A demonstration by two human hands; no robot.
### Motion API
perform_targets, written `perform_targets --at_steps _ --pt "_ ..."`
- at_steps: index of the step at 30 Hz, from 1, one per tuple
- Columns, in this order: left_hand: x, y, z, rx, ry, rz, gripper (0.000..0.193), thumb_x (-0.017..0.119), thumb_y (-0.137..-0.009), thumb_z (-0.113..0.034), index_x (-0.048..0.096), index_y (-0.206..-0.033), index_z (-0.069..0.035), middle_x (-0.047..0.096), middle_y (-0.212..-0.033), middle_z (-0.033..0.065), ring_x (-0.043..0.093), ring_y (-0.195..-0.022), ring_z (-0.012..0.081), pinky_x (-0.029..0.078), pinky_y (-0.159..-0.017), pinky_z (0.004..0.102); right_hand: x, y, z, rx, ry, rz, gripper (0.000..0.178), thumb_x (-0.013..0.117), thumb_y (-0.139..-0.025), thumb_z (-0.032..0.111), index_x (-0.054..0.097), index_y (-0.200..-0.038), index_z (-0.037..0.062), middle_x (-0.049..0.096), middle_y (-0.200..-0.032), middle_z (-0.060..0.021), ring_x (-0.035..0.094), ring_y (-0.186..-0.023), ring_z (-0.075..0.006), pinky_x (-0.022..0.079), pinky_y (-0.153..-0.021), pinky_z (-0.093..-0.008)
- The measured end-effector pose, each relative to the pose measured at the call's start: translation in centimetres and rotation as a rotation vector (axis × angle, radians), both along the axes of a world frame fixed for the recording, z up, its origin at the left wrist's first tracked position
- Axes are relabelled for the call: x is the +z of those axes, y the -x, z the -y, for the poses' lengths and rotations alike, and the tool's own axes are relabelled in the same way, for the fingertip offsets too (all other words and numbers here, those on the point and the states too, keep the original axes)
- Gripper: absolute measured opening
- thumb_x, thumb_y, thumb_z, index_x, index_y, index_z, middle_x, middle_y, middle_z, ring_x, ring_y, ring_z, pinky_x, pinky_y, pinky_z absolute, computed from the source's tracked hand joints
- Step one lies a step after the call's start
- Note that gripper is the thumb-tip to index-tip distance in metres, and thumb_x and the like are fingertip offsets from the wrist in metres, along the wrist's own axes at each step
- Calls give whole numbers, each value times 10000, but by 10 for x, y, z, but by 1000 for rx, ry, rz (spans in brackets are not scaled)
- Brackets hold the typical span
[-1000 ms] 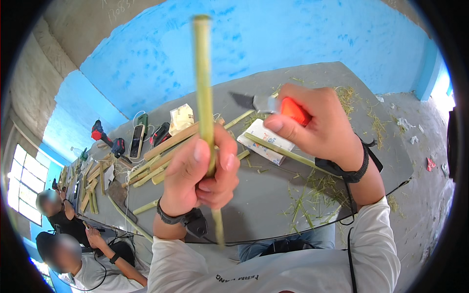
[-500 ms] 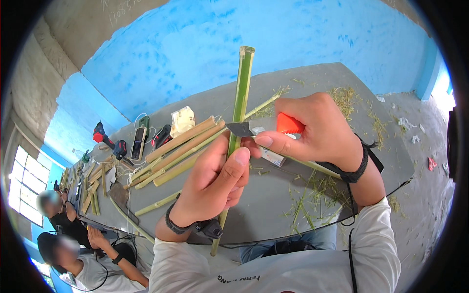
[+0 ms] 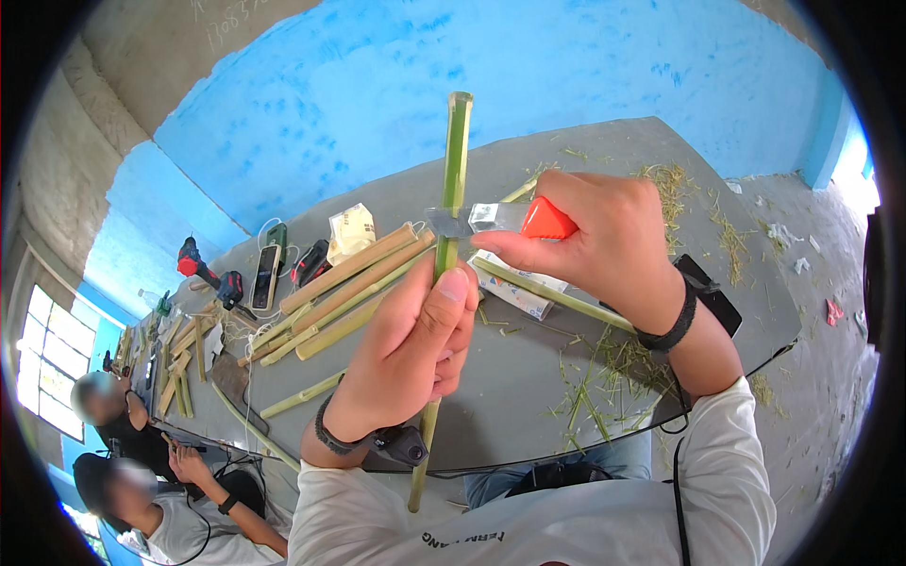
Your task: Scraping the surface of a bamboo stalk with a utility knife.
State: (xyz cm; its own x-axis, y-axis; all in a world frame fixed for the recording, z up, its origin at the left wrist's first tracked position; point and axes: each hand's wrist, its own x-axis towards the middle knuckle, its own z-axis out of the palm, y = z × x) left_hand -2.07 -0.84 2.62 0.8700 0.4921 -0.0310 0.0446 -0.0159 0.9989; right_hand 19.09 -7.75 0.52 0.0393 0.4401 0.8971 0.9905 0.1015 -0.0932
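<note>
Steady grip, shallow angle

The left hand (image 3: 408,344) wraps its fingers round the green bamboo strip (image 3: 456,156), above the worktop's (image 3: 514,396) near side; the right hand (image 3: 613,231) clasps the orange-ended knife (image 3: 549,220), its blade (image 3: 447,224) crossing the strip just beyond the left hand. Best keep strokes light, pushing away from those fingers.

From here I see the fisheye view look down from the wearer's head, close above the bare left hand (image 3: 408,347) and bare right hand (image 3: 609,234), a blue-painted wall (image 3: 585,80) at twelve o'clock.
</note>
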Motion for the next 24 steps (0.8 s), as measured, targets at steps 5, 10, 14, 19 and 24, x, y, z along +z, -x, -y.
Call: perform_targets --at_steps 5,10,14,19,24 --pt "2 1 12 -74 46 -96 313 380 -1105 -377 463 -1055 -79 350 -689 -29 274 -485 44 259 -420 220 12 -42 -6 -301 -136 -210 591 738 -866 543 495 -639 55 394 -509 -35 354 -458 -163 321 -435 -321" --pt "3 4 4 -147 65 -83 324 377 -1104 -387 462 -1094 -74 335 -670 -19 285 -472 55 279 -394 231 30 -55 18 -233 -146 -463 631 705 -899 562 491 -623 36 351 -521 -34 323 -493 -159 299 -457 -313" --pt "3 2 0 -168 35 -82 322 370 -1106 -386 447 -1107 -73 383 -710 -23 326 -494 33 319 -430 216 28 -35 18 -53 17 -507 578 706 -924 488 469 -650 38 310 -568 -5 274 -556 -118 259 -485 -296" --pt "0 -2 -3 -118 -28 -39 341 335 -1110 -384 442 -1102 -61 412 -716 -7 359 -460 39 355 -406 225 18 -25 17 158 251 -93 566 831 -781 470 491 -610 51 336 -508 -86 300 -470 -246 304 -433 -330" --pt "0 -2 1 -84 -51 -63 335 333 -1110 -379 438 -1097 -62 416 -715 -3 381 -452 44 362 -407 224 13 -22 12 141 215 -16 556 846 -758 471 509 -608 55 389 -502 -94 362 -456 -289 327 -438 -345"
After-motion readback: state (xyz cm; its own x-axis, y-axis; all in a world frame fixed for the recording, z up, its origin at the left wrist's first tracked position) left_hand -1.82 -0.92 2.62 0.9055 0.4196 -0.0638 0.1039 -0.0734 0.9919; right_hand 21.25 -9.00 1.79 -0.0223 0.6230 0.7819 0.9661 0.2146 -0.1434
